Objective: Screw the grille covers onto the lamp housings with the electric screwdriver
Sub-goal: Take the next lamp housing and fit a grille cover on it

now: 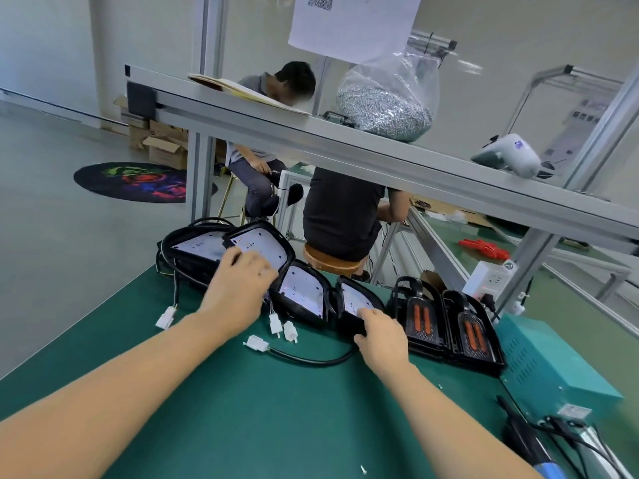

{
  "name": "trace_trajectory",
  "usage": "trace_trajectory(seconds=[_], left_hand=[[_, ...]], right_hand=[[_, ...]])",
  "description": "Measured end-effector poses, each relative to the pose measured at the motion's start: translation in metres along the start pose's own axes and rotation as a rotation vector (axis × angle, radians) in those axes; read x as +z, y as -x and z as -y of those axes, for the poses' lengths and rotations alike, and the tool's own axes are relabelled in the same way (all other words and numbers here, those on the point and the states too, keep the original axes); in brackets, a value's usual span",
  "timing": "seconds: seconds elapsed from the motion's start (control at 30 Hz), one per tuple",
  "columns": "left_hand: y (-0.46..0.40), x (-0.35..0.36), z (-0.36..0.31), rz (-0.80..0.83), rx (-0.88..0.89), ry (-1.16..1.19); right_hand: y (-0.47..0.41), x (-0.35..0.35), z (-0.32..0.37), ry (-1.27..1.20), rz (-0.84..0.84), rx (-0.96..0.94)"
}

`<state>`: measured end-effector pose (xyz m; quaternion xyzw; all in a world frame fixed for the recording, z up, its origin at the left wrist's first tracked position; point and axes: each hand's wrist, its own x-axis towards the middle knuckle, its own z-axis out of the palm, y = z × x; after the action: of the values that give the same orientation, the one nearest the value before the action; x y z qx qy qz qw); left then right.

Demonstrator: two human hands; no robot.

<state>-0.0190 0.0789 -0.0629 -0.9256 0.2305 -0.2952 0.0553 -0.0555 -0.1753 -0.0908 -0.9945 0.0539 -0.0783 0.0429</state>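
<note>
Head view: left hand (238, 288) flat on lamp housing (257, 247); right hand (382, 335) grips another housing (354, 302).

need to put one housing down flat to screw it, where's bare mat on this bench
The green mat is bare between the two forearms, below the loose black cable. The near left corner is also bare. The far edge is crowded: a row of lamp housings, white connectors, both hands on housings. The right side holds the teal power box and the screwdriver.
</note>
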Motion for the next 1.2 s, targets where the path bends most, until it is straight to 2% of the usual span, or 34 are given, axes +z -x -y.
trace_trajectory(seconds=[0.07,0.13,0.17,0.23,0.27,0.53,0.7,0.87,0.97,1.03,1.1,1.13,1.2], left_hand=[[0.012,0.003,-0.020,-0.131,0.208,0.114],[0.026,0.006,-0.044,-0.061,0.301,0.226],[0.032,0.011,-0.054,0.039,0.304,0.262],[0.042,0.029,-0.072,0.220,0.224,0.369],[0.045,0.036,-0.077,0.253,0.169,0.429],[0.050,0.036,-0.084,0.149,0.020,0.587],[0.065,0.023,-0.074,0.078,-0.088,0.711],[0.085,0.016,-0.066,0.188,-0.126,0.768],[0.088,0.015,-0.065,0.188,-0.149,0.812],[0.090,0.010,-0.065,0.197,-0.217,0.886],[0.088,0.003,-0.067,0.234,-0.369,1.046],[0.087,-0.003,-0.068,0.232,-0.496,1.205],[0.086,-0.021,-0.070,0.198,-0.794,1.693]], right_hand=[[0.002,0.002,-0.001,-0.037,-0.057,0.024],[0.004,0.001,-0.003,-0.002,-0.106,0.035],[0.005,-0.001,-0.003,0.014,-0.125,0.035],[0.007,-0.003,-0.006,0.003,-0.164,0.022],[0.009,-0.005,-0.007,-0.025,-0.192,0.017],[0.028,-0.039,-0.012,-0.413,-0.468,-0.006],[0.063,-0.057,-0.017,-0.556,-0.543,-0.129],[0.111,-0.051,-0.013,-0.497,-0.646,-0.349],[0.131,-0.039,-0.008,-0.396,-0.705,-0.459],[0.142,-0.030,-0.004,-0.314,-0.738,-0.550],[0.149,-0.024,-0.002,-0.257,-0.739,-0.636],[0.152,-0.024,-0.001,-0.235,-0.730,-0.674],[0.159,-0.023,0.002,-0.186,-0.720,-0.747]])
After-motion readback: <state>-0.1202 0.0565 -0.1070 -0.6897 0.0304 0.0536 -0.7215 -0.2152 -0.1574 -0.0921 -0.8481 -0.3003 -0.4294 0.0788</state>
